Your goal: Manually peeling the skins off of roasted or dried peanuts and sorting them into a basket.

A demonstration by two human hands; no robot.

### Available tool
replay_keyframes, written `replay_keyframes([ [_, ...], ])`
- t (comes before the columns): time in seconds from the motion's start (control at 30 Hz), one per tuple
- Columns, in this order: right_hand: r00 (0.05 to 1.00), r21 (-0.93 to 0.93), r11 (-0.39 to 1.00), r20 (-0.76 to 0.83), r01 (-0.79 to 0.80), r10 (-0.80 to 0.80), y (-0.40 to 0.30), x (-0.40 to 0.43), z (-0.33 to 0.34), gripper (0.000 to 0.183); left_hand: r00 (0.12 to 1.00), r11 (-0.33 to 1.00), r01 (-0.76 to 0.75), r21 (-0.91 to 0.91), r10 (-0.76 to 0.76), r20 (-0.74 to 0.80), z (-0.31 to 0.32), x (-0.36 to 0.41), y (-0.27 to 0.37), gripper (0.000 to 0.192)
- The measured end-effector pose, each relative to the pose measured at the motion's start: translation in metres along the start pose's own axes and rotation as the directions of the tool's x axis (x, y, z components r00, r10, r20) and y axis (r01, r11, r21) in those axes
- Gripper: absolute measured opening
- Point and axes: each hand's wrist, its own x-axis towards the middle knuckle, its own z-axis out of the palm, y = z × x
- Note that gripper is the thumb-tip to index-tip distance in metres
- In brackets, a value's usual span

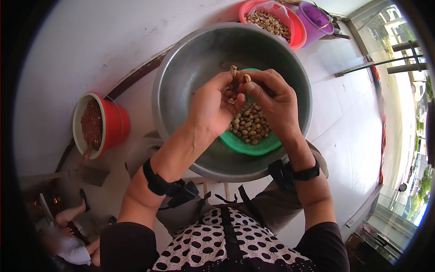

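Observation:
Both hands are raised over a green plastic colander (251, 148) that holds unshelled peanuts (249, 125) and rests inside a wide metal basin (173, 102). My left hand (217, 102) is cupped palm up, with several shelled kernels in it and a peanut shell piece (233, 70) at its thumb and fingertips. Between the thumb and index finger of my right hand (277, 98) a peanut shell (247, 78) is pinched. The fingertips of the two hands are close together. Part of the colander is hidden behind the hands.
A red bucket (117, 119) with a strainer (79, 122) full of reddish kernels stands at left. Beyond the basin are a red tub (299, 37) of peanuts or shells and a purple bucket (312, 23). Another person (74, 251) sits at lower left; a glass door is at right.

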Motion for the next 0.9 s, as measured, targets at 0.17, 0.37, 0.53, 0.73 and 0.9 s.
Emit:
replay_keyframes([
  [0.17, 0.954, 0.374, 0.885, -0.007, -0.277, 0.301, -0.002, 0.003, -0.010, 0.023, 1.000, 1.000, -0.026, 0.003, 0.026, 0.011, 0.001, 0.000, 0.003, 0.013],
  [0.37, 0.922, 0.538, 0.759, 0.098, -0.366, 0.375, 0.002, 0.001, -0.004, 0.022, 0.993, 0.980, -0.039, 0.195, 0.016, 0.117, -0.003, 0.004, -0.001, 0.011],
  [0.53, 0.997, -0.134, 0.990, -0.053, 0.040, -0.048, 0.003, 0.001, -0.007, 0.019, 0.992, 0.897, -0.081, 0.435, 0.029, 0.124, -0.001, 0.004, -0.004, 0.009],
  [0.73, 0.989, -0.404, 0.909, -0.056, 0.104, -0.138, 0.003, -0.001, -0.005, 0.017, 0.990, 0.781, -0.058, 0.622, -0.034, 0.135, 0.004, -0.001, -0.003, 0.013],
  [0.9, 0.964, -0.124, 0.979, -0.232, -0.163, 0.131, -0.010, 0.055, -0.041, 0.024, 0.938, 0.984, 0.114, 0.134, -0.151, 0.311, -0.008, 0.006, 0.011, 0.036],
])
